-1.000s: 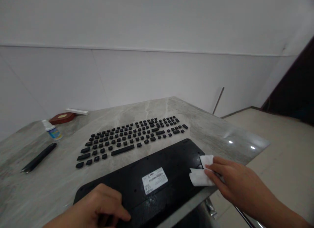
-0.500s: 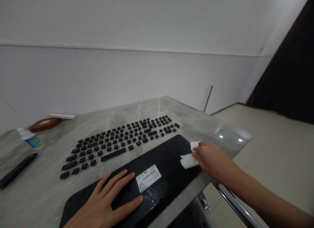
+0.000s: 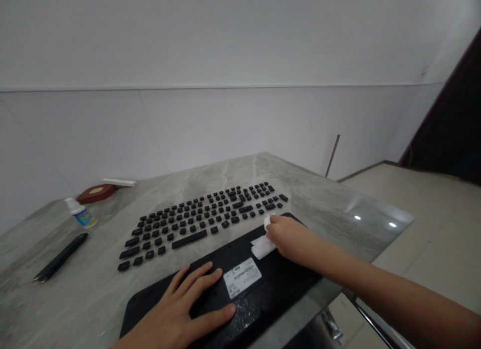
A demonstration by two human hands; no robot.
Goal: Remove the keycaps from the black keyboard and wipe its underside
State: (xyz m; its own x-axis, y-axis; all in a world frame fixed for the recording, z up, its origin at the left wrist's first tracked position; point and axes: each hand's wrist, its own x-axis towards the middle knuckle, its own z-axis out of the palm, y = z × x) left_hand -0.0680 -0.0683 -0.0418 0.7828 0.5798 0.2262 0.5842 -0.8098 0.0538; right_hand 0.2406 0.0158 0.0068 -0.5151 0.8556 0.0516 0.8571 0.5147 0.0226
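A black keyboard (image 3: 210, 284) lies upside down on the table, with a white printed label (image 3: 242, 278) on its underside. Small wet-looking spots glisten below the label. My left hand (image 3: 180, 309) rests flat on the left part of the keyboard, its fingers spread. In my right hand (image 3: 287, 238) a folded white tissue (image 3: 263, 246) is pinched, pressed on the keyboard's underside right of the label. Behind the keyboard, many loose black keycaps (image 3: 205, 212) sit in rows on the tabletop, a long space bar (image 3: 189, 238) among them.
At the left stand a small spray bottle (image 3: 80, 212) and a dark red box (image 3: 96, 193) with a white strip (image 3: 119, 182) behind it. A dark pen-like tool (image 3: 62, 257) lies nearer. The grey marbled table (image 3: 319, 208) ends at the right, above a pale floor.
My right hand has drawn the tissue leftward over the keyboard's underside, closer to the label. My left hand keeps its place on the keyboard. The whole view has shifted slightly.
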